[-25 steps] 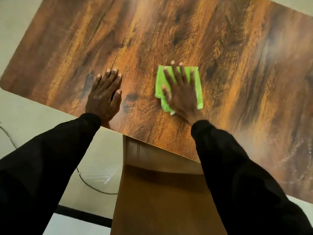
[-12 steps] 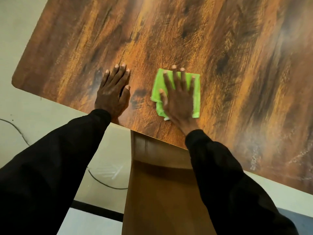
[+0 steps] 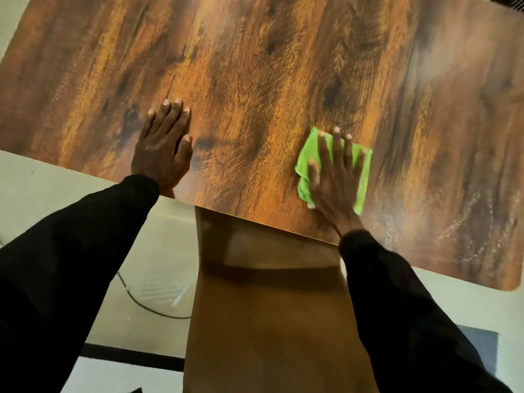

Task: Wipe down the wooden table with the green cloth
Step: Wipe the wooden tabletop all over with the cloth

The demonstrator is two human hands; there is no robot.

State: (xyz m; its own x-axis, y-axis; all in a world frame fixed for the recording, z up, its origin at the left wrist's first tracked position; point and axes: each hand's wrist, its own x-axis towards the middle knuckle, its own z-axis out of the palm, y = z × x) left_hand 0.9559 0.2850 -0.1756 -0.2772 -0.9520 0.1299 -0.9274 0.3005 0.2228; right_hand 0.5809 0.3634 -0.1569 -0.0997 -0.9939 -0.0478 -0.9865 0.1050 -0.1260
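I see right hand (image 3: 334, 177) flat, fingers straight, pressing green cloth (image 3: 307, 154) onto wooden table (image 3: 269, 66) near front edge. Left hand (image 3: 163, 148) released, palm resting on table.

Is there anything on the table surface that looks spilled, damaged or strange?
Only one thing: pale whitish streaks mark the wooden table near its front edge, right of the green cloth. They may be moisture or residue.

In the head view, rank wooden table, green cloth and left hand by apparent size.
Largest by far: wooden table.
Then left hand and green cloth, about alike; the right hand covers much of the cloth.
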